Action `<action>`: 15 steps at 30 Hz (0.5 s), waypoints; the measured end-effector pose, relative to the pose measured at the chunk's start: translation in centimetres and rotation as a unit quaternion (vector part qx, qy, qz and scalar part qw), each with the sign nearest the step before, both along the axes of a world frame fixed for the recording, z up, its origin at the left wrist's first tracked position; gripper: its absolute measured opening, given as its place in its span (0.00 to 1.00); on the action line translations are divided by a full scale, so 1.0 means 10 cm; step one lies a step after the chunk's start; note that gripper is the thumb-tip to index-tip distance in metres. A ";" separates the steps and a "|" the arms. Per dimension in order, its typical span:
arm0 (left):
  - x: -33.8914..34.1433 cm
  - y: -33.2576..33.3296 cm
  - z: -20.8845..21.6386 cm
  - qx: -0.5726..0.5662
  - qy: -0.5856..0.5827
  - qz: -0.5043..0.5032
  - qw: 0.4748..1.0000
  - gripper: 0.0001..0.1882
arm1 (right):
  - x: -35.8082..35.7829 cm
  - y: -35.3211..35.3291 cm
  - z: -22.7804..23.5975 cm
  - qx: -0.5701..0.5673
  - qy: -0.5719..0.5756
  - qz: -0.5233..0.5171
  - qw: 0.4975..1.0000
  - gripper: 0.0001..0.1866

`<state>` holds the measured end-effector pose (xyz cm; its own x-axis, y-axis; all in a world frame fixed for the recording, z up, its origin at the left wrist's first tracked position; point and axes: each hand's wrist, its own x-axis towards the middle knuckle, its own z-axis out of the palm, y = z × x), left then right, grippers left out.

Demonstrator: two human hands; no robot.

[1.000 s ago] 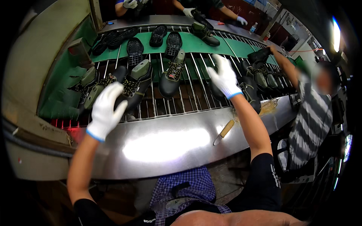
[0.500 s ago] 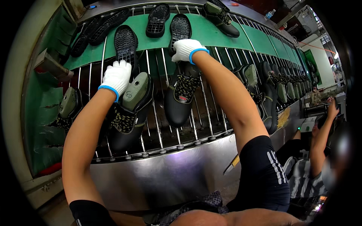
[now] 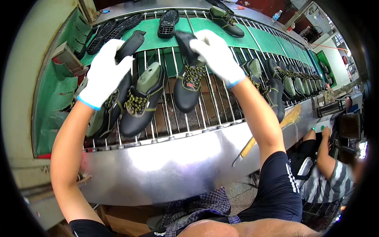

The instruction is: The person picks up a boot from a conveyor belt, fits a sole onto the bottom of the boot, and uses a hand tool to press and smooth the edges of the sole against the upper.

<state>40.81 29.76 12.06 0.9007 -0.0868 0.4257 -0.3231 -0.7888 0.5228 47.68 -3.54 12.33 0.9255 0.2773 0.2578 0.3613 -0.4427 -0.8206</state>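
My left hand [image 3: 106,75], in a white knitted glove with a blue cuff, grips a black shoe sole [image 3: 132,44] between thumb and fingers, tilted up off the green belt. My right hand [image 3: 217,55], gloved alike, pinches another black sole [image 3: 184,42], held on edge just behind a black shoe [image 3: 187,91] with yellow-flecked laces. Left of that shoe stands a second black shoe [image 3: 138,120] with a green last [image 3: 149,78] in it. Partly hidden below my left hand, a further black shoe [image 3: 106,114] lies on its side.
Metal rollers [image 3: 169,118] carry the shoes, with a green belt [image 3: 221,33] across them. Several soles [image 3: 168,23] and a laced shoe [image 3: 227,23] lie farther back. A row of shoes [image 3: 296,81] runs right. A yellow-handled tool [image 3: 248,147] rests on the metal ledge [image 3: 169,158]. Another person [image 3: 327,170] sits at right.
Both soles, lying tread up before, are now lifted and tilted in my hands. My left hand has turned palm inward, and my right hand has shifted a little right.
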 end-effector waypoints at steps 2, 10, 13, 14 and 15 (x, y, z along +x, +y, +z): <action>-0.70 -0.07 0.15 -0.056 -0.027 -0.020 0.998 0.23 | -1.06 -0.09 0.04 -0.012 -0.070 0.011 0.997 0.14; -4.03 -0.16 -0.62 0.076 -0.172 0.002 0.982 0.27 | -4.32 0.01 -0.94 -0.052 -0.175 0.201 0.962 0.18; -4.97 -0.30 -1.12 0.113 -0.086 0.084 0.986 0.29 | -4.92 -0.36 -0.72 -0.035 -0.101 0.186 0.977 0.18; -5.25 -0.38 -1.19 0.084 -0.075 0.094 0.989 0.30 | -5.06 -0.52 -0.82 -0.028 -0.060 0.172 0.983 0.18; -5.47 -0.47 -1.27 0.048 -0.067 0.110 0.991 0.31 | -5.21 -0.69 -0.98 -0.024 -0.006 0.131 0.991 0.17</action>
<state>-13.88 25.06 -0.66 0.8389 0.0582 0.5411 -0.1996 -0.8920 0.4055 -4.41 -10.39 2.51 0.8175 0.5194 0.2491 0.4784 -0.3715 -0.7957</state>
